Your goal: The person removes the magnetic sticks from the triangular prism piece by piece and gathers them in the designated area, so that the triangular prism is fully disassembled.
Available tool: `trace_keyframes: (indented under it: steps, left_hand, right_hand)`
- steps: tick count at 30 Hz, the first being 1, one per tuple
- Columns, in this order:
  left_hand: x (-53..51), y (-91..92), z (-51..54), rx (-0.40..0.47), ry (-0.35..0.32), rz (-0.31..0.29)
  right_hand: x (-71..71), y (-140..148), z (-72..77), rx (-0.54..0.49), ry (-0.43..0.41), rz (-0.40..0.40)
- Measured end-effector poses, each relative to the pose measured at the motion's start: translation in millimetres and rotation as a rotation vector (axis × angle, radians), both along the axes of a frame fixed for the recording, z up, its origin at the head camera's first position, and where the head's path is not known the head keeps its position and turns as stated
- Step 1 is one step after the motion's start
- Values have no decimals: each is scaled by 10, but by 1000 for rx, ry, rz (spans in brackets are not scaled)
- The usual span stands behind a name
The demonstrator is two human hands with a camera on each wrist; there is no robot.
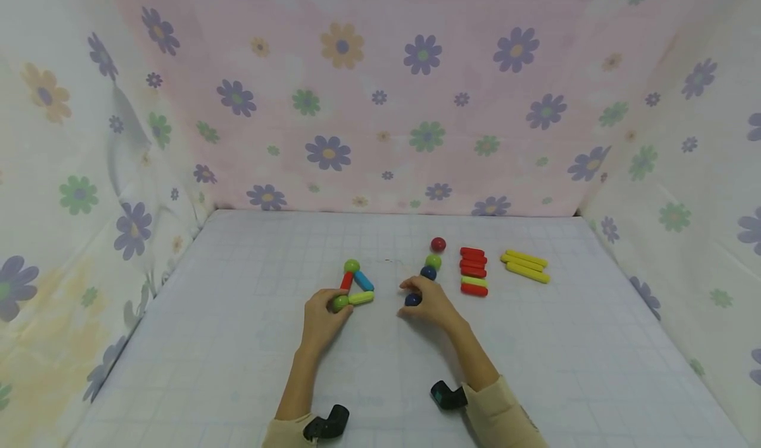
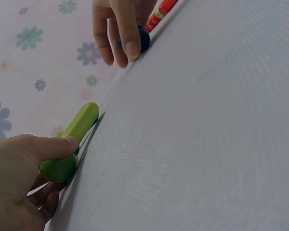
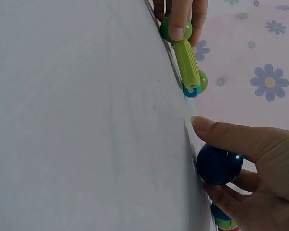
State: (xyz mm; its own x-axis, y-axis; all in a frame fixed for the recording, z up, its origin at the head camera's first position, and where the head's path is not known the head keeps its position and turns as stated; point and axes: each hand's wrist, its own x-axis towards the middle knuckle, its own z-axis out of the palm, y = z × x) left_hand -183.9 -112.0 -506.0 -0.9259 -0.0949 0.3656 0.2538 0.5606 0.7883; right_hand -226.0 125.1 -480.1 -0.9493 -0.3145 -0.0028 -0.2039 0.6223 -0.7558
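Note:
My left hand (image 1: 321,316) grips a green ball (image 1: 339,303) between thumb and fingers. A yellow-green rod (image 1: 361,297) sticks out from that ball to the right, and a red rod (image 1: 347,281) runs from it toward a second green ball (image 1: 352,265) farther back. From this far ball a blue rod (image 1: 364,281) slants down to the right; its near end lies close to the yellow-green rod. To the right, my right hand (image 1: 436,306) holds a dark blue ball (image 3: 219,164) at the table surface, its thumb and fingers curled around it.
Behind the right hand lie another dark blue ball (image 1: 429,273), a green ball (image 1: 433,261) and a red ball (image 1: 438,244) in a row. Farther right are several short red rods (image 1: 473,290) with one yellow-green rod (image 1: 473,281) among them, then long yellow rods (image 1: 528,272). Flowered cloth (image 1: 380,124) encloses the table.

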Motion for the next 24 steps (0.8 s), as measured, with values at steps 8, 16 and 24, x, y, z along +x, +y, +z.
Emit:
trace_keyframes:
  steps: [8, 16, 24]
  left_hand:
    - [-6, -8, -10, 9, 12, -5]
    - [1, -3, -3, 19, 24, -10]
    - [2, -3, -7, 18, 26, -11]
  right_hand:
    - [64, 220, -1, -17, -7, -29]
    - [81, 394, -39, -25, 31, -138]
    - [73, 496, -98, -63, 50, -200]
